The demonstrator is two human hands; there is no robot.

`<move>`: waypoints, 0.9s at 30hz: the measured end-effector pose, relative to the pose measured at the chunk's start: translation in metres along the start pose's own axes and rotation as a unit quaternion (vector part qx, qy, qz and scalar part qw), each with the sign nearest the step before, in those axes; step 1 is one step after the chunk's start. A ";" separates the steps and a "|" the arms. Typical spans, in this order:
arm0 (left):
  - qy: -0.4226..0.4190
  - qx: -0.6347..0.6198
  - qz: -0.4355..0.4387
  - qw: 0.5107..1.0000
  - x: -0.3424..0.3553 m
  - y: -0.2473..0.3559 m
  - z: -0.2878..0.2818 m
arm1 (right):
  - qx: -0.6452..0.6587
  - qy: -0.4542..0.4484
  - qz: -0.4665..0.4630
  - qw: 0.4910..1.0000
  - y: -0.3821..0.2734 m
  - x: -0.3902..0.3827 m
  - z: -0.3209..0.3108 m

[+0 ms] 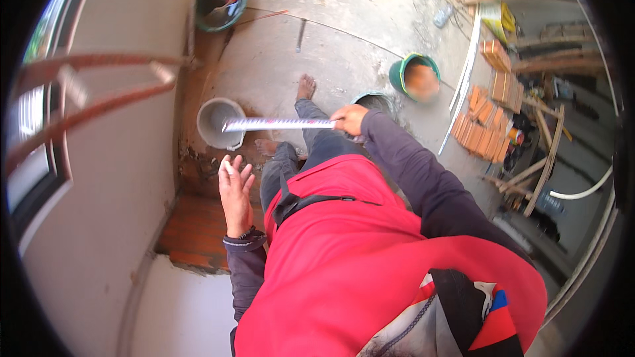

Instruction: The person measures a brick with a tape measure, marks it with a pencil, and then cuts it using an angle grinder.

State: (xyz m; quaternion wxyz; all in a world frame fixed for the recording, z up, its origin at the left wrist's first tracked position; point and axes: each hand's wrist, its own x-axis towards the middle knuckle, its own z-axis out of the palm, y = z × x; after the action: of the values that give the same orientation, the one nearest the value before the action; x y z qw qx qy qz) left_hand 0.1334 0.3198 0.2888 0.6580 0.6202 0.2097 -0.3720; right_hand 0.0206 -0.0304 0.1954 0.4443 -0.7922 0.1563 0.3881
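Note:
My right hand point(352, 119) is closed on a tape measure, whose white blade point(281, 123) stretches horizontally leftward, its end over the white bucket point(208, 137) as seen from above. My left hand point(235, 192) is raised below the blade's end, apart from it, fingers spread and curled a little. My bare feet point(305, 86) and grey trousers show beyond the red top I wear. Behind my right hand, a bucket point(377, 101) of grey material is partly hidden.
A red metal frame point(92, 61) juts near the windowed left wall point(99, 225). Green buckets point(221, 23) point(400, 73) stand on the concrete floor point(337, 33). At right lie brick stacks point(479, 135), white strips point(456, 106) and timber point(546, 158). Reddish brickwork point(192, 225) shows at lower left.

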 end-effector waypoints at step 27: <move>-0.290 0.166 -0.332 0.882 0.232 0.085 0.450 | 0.416 0.182 0.003 0.891 0.076 -0.038 -0.213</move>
State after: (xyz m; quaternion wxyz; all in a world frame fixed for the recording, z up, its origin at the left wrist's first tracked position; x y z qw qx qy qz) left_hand 0.2613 -0.1749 0.2378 0.4145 0.4789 0.1377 -0.7615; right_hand 0.0521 -0.2523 0.2440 0.6953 -0.5915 0.3842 0.1382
